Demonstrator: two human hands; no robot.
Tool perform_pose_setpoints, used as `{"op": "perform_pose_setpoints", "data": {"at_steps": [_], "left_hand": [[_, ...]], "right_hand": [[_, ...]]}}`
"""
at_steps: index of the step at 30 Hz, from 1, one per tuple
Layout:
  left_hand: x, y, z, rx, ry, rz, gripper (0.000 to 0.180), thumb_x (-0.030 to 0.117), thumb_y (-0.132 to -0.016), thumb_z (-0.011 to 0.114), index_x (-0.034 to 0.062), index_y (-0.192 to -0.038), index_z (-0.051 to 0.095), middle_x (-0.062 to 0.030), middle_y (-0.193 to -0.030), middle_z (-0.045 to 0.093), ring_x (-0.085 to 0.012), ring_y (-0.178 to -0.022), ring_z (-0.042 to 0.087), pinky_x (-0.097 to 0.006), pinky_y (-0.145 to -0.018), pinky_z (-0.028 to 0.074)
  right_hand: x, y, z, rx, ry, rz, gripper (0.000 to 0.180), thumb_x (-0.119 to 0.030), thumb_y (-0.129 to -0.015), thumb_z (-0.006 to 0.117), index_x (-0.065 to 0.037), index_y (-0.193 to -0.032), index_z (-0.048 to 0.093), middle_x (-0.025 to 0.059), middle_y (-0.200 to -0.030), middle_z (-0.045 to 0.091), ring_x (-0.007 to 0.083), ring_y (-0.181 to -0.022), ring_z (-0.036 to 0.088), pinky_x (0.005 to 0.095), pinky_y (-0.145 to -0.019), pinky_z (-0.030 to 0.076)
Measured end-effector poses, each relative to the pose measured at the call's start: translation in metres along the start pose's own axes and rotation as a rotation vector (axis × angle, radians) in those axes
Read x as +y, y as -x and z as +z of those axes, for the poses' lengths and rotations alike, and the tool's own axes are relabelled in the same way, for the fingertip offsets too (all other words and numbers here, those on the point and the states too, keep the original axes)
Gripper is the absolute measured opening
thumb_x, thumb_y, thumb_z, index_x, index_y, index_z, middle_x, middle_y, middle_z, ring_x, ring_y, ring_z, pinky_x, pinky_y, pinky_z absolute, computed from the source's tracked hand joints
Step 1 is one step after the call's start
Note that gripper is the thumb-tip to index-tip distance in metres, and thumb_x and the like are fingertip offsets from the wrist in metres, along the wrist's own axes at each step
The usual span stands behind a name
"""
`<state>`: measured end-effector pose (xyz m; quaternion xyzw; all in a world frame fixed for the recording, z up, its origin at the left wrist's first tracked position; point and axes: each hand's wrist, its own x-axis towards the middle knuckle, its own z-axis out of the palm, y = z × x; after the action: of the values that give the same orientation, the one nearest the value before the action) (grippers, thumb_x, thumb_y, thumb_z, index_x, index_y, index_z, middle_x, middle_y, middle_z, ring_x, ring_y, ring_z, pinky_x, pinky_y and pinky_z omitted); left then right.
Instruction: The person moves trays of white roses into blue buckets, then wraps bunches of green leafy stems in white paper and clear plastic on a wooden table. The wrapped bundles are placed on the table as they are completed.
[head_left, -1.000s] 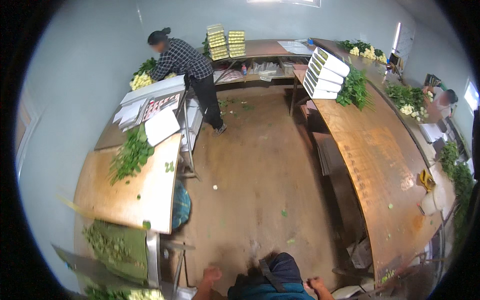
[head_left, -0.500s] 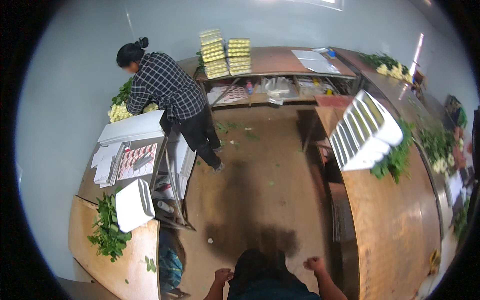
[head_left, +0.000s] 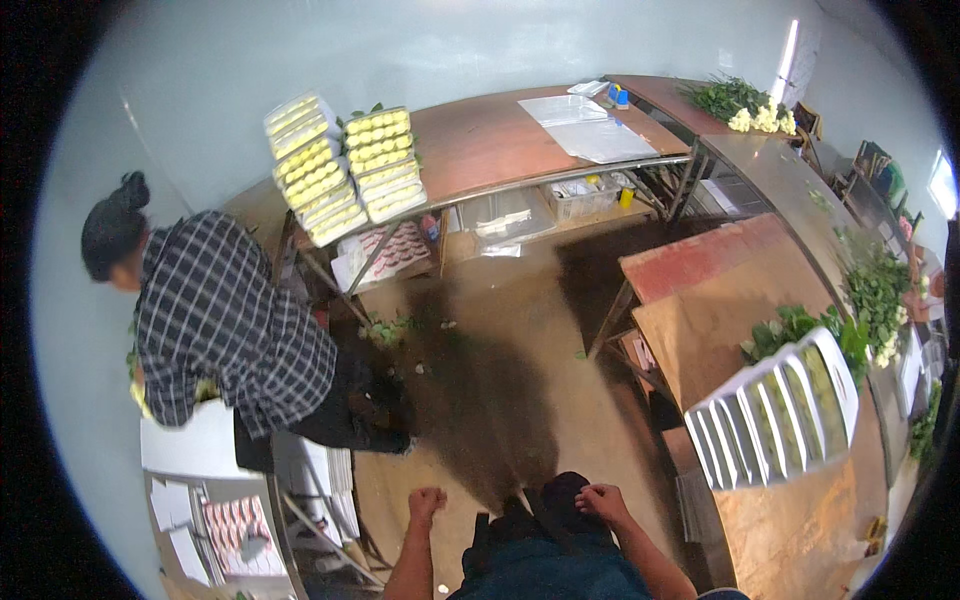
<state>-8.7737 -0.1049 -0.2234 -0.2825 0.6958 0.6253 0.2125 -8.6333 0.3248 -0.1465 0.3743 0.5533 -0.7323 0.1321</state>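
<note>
My left hand [head_left: 428, 503] hangs over the floor, its fingers curled in with nothing visible in them. To the right, beside my leg, my right hand [head_left: 600, 502] is also loosely closed and shows nothing in it. Neither hand touches a table. Nearest to my right hand is the wooden table [head_left: 790, 535], where white cartons [head_left: 770, 420] with pale yellow-green rows inside stand beside leafy stems [head_left: 800, 330]. On the left a person in a checked shirt [head_left: 235, 310] leans over a table with white sheets [head_left: 190, 445].
Ahead, packs of pale yellow blooms [head_left: 380, 165] are stacked on a brown table [head_left: 470, 150], with clear plastic sheets [head_left: 590, 130] farther right. Cream flowers [head_left: 765, 120] lie at the back right. Leaf scraps [head_left: 390, 330] litter the brown floor [head_left: 500, 400].
I have moved forward, so the back table looks nearer and the near left table has left view. My left hand has swung forward; my right has come inward. The person bends lower at left.
</note>
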Motion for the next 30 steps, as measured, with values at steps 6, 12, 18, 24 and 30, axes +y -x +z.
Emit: {"op": "perform_pose_setpoints", "data": {"at_steps": [6,12,18,24,30], "left_hand": [[0.285,-0.177,0.095,0.025,0.066,0.367,0.025,0.021,-0.100,0.063,-0.0007,-0.090,0.071,-0.0055,-0.081,0.071,-0.0137,-0.070,0.064,-0.030,-0.063,0.050],[0.498,-0.272,0.164,0.147,0.099,0.531,0.023,0.022,-0.104,0.063,0.0004,-0.102,0.071,-0.0069,-0.093,0.073,-0.0148,-0.077,0.067,-0.030,-0.071,0.055],[0.685,-0.354,0.146,0.308,0.075,0.722,0.035,0.022,-0.107,0.059,-0.0030,-0.131,0.061,-0.0123,-0.113,0.072,-0.0185,-0.108,0.069,-0.033,-0.093,0.055],[0.816,-0.449,0.135,0.660,0.036,0.957,0.048,0.030,-0.107,0.058,-0.0033,-0.141,0.053,-0.0208,-0.137,0.061,-0.0267,-0.127,0.059,-0.038,-0.108,0.045],[0.819,-0.489,0.108,1.063,-0.040,0.891,0.046,0.029,-0.109,0.052,-0.0039,-0.142,0.053,-0.0224,-0.139,0.059,-0.0293,-0.129,0.057,-0.041,-0.109,0.044]], "right_hand": [[-0.108,-0.137,0.026,0.052,-0.013,0.024,0.027,-0.013,-0.101,0.061,0.010,-0.114,0.067,0.0177,-0.097,0.074,0.0206,-0.080,0.073,0.0315,-0.071,0.062],[-0.286,-0.298,0.046,-0.006,0.127,-0.102,0.029,-0.016,-0.103,0.060,0.009,-0.114,0.067,0.0154,-0.100,0.075,0.0191,-0.082,0.073,0.0315,-0.072,0.061],[-0.503,-0.422,0.136,-0.202,0.149,-0.224,0.029,-0.016,-0.103,0.060,0.009,-0.117,0.067,0.0159,-0.103,0.075,0.0187,-0.087,0.073,0.0327,-0.078,0.062],[-0.665,-0.572,0.288,-0.381,0.290,-0.278,0.033,-0.018,-0.104,0.059,0.008,-0.123,0.064,0.0168,-0.107,0.074,0.0207,-0.092,0.073,0.0338,-0.079,0.061],[-0.721,-0.708,0.421,-0.599,0.341,-0.101,0.041,-0.028,-0.104,0.062,0.007,-0.125,0.062,0.0180,-0.111,0.073,0.0223,-0.095,0.073,0.0346,-0.083,0.060]]}}
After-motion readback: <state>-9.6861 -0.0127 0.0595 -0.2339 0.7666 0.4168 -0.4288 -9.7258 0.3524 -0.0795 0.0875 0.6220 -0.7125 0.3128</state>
